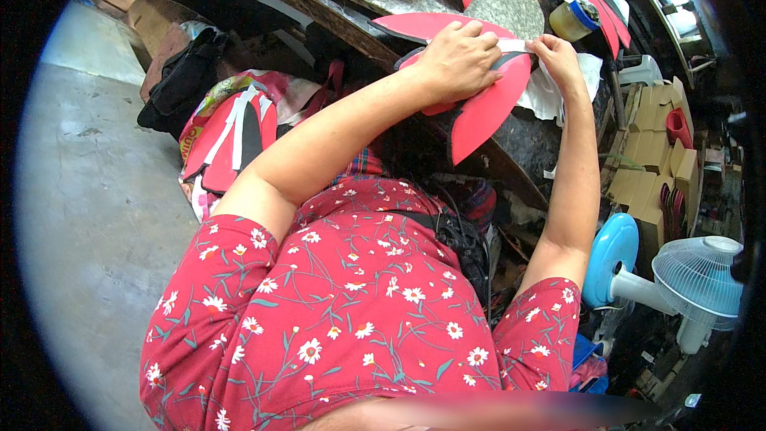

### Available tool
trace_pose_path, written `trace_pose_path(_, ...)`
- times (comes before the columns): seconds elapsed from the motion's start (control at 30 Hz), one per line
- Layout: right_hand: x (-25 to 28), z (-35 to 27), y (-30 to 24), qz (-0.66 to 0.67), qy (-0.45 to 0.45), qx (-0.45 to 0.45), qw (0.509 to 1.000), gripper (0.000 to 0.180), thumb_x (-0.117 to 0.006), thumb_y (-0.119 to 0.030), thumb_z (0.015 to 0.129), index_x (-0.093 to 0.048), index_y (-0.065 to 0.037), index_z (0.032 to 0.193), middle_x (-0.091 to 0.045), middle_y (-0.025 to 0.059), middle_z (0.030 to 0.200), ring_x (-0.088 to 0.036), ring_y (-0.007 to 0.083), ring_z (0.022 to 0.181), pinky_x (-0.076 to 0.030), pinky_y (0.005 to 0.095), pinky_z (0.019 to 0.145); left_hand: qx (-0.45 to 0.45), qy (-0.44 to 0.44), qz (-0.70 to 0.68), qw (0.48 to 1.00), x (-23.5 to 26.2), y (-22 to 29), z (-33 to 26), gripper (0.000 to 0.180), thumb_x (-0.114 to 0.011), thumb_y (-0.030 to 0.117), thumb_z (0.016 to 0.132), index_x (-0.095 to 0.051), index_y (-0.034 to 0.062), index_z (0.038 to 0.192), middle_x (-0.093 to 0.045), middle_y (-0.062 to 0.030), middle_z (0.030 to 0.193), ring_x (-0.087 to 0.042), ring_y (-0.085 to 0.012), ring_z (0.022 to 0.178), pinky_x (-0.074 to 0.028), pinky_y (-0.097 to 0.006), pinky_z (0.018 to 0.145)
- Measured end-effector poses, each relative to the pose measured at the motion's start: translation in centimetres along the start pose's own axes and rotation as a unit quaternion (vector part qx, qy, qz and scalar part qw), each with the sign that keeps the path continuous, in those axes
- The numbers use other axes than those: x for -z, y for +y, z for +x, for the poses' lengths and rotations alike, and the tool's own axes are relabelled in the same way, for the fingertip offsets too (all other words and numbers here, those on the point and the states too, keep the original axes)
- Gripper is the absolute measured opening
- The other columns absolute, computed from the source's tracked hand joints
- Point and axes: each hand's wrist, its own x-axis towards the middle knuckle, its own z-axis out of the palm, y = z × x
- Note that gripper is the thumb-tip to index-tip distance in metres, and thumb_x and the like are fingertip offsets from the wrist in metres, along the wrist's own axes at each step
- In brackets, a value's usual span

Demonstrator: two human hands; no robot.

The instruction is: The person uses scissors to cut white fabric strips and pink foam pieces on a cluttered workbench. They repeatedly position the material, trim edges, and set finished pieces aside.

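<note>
Taping step, apparently: left hand point(456, 60) flat, pressing red shaped piece point(487, 108); right hand point(558, 60) pinching white tape strip point(515, 45); next move likely needs smoothing pressure along the edge.

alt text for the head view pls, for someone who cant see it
Seen from above, a person in a red floral top presses the left hand flat on a red and black cut sheet piece on a stone worktable, while the right hand pinches a white strip at its edge. A stack of similar pieces and a small fan stand nearby.
</note>
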Motion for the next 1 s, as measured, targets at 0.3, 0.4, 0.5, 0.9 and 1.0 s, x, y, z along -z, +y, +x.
trace_pose_path(0.3, -0.1, -2.2, -3.2, -0.16, 0.079, -0.017, 0.984, 0.042, -0.073, -0.046, 0.082, -0.067, -0.009, 0.103, -0.07, 0.0108, 0.084, -0.069, 0.0265, 0.082, -0.051, 0.0386, 0.075, 0.008, -0.076, -0.041, 0.996, -2.1, -0.5, 2.8, 0.054, -0.056, 0.057, 0.09, -0.063, 0.0108, 0.118, -0.063, -0.0116, 0.103, -0.062, -0.0303, 0.1, -0.052, -0.042, 0.081)
trace_pose_path(0.4, 1.4, -3.7, -2.6, -0.142, 0.117, -0.005, 0.983, 0.061, -0.075, -0.053, 0.08, -0.059, -0.013, 0.123, -0.07, 0.0104, 0.093, -0.069, 0.0282, 0.086, -0.052, 0.0397, 0.078, -0.005, -0.092, -0.032, 0.995, -2.5, -0.9, 3.9, 0.06, -0.052, 0.066, 0.088, -0.062, 0.0202, 0.126, -0.066, -0.0161, 0.103, -0.067, -0.0344, 0.095, -0.055, -0.044, 0.077)
trace_pose_path(0.5, 4.4, -6.0, -0.3, -0.096, 0.155, -0.009, 0.983, 0.048, -0.072, -0.048, 0.085, -0.063, -0.013, 0.117, -0.071, 0.011, 0.09, -0.069, 0.0261, 0.084, -0.052, 0.0378, 0.078, 0.004, -0.147, -0.03, 0.989, -2.7, -0.8, 4.9, 0.062, -0.047, 0.072, 0.088, -0.06, 0.0272, 0.129, -0.067, -0.0195, 0.098, -0.069, -0.0372, 0.086, -0.055, -0.047, 0.071)
trace_pose_path(0.9, 5.3, -13.7, 2.5, -0.263, 0.072, -0.19, 0.943, 0.053, -0.071, -0.049, 0.08, -0.067, -0.013, 0.118, -0.072, 0.0146, 0.102, -0.069, 0.0326, 0.099, -0.052, 0.0442, 0.086, -0.023, -0.108, -0.041, 0.993, 0.1, -1.6, 0.5, 0.051, -0.059, 0.048, 0.092, -0.066, 0.0001, 0.107, -0.06, -0.0164, 0.105, -0.057, -0.0327, 0.105, -0.045, -0.041, 0.095)
trace_pose_path(1.0, 5.8, -12.4, 2.6, -0.281, 0.061, -0.2, 0.937, 0.057, -0.073, -0.05, 0.074, -0.07, -0.012, 0.117, -0.071, 0.0171, 0.112, -0.068, 0.0326, 0.105, -0.051, 0.043, 0.09, -0.023, -0.087, -0.037, 0.995, 0.3, -1.4, 0.2, 0.052, -0.062, 0.05, 0.088, -0.066, 0.0016, 0.107, -0.06, -0.0141, 0.103, -0.056, -0.0314, 0.104, -0.044, -0.04, 0.095)
